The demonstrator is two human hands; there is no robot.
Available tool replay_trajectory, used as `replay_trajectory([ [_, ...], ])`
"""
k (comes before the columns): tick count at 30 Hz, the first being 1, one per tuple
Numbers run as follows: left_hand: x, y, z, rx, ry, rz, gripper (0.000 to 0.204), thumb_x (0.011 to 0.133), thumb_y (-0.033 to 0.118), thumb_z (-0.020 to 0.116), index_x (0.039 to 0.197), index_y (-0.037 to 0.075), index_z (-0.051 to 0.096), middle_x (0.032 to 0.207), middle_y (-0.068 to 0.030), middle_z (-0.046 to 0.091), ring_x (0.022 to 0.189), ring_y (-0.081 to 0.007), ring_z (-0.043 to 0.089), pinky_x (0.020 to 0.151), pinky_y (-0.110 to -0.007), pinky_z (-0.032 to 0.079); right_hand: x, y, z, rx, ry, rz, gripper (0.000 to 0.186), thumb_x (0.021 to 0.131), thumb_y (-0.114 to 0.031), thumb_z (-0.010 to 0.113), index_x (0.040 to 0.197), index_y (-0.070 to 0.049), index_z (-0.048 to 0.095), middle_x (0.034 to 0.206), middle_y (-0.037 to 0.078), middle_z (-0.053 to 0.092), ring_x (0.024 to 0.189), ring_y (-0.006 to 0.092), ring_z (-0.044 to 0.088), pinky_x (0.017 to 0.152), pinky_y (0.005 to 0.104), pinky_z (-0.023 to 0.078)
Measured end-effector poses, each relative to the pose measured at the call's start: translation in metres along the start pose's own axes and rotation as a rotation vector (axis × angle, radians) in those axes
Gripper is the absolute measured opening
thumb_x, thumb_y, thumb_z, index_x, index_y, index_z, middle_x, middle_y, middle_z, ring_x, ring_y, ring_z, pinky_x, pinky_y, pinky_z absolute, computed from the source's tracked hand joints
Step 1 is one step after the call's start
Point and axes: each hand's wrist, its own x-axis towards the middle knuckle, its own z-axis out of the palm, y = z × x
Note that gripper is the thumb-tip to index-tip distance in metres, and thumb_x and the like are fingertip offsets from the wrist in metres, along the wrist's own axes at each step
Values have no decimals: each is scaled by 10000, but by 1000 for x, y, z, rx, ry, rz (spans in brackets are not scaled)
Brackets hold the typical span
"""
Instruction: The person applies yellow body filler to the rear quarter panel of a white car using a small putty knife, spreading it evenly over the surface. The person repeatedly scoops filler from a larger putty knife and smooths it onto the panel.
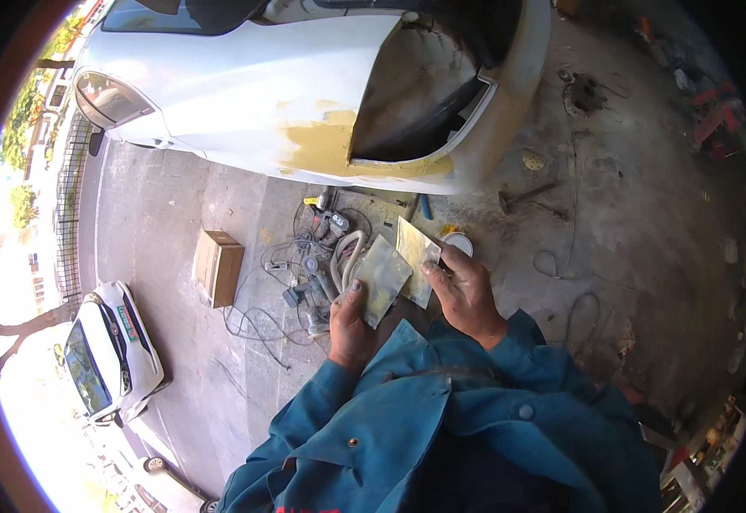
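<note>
Standing far left, a parked white car (121,346), with a cardboard box (219,269) on the paving to its right. Next, power tools (309,256) lying among tangled cables, below a white car body (245,98) with a tan patch (322,144) on its side. Left hand (353,332): forearm in from lower left, teal sleeve to the wrist, hand pointing up, thumb laid on the near face of a grey plate (385,278) at its left edge; fingers mostly hidden behind, grip closed on it. That plate is tilted, smeared yellowish, held up in front of the jacket (390,410). Its right corner overlaps the second plate in view; can't tell if they touch. Second one is a yellow-smeared plate (415,242), upper corner pointing up toward the car body. Right hand (467,299) pinches its right edge: forearm in from lower right, wrist angled up and left, thumb toward the plate, index finger bent above it, other fingers unclear. Just beyond that hand, a white can (458,245); farther right, a hammer (527,196) on the stained floor (630,256).
</note>
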Motion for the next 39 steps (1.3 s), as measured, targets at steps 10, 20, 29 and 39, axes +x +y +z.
replay_trajectory([
  [10,-41,-38,30,14,-14,9,386,1120,274,577,1349,-32,626,1225,-156,736,1062,-283,746,899,-440,616,-85,26,-54,-401,-118,-218,285,1004,-34,667,1280,-15,736,990,176,664,892,389,683,778,451,564],
  [20,-14,-40,12,185,-53,-59,387,1119,264,603,1334,-53,665,1148,-92,745,993,-203,728,876,-356,582,-115,123,-99,-235,363,276,231,1023,-180,655,1039,46,700,886,249,705,785,388,692,712,435,516],
  [29,21,19,-128,197,265,29,346,1099,243,611,1187,-77,708,1140,-149,739,929,-243,728,829,-403,617,8,118,3,-317,258,185,268,1005,-226,664,1040,33,726,902,284,707,865,495,688,747,486,543],
  [39,43,143,-320,281,452,89,397,1099,267,589,1365,-26,626,1227,-163,709,1012,-320,749,823,-480,672,150,151,120,-330,437,79,274,971,-239,675,1024,22,740,925,281,722,886,484,702,772,488,556],
])
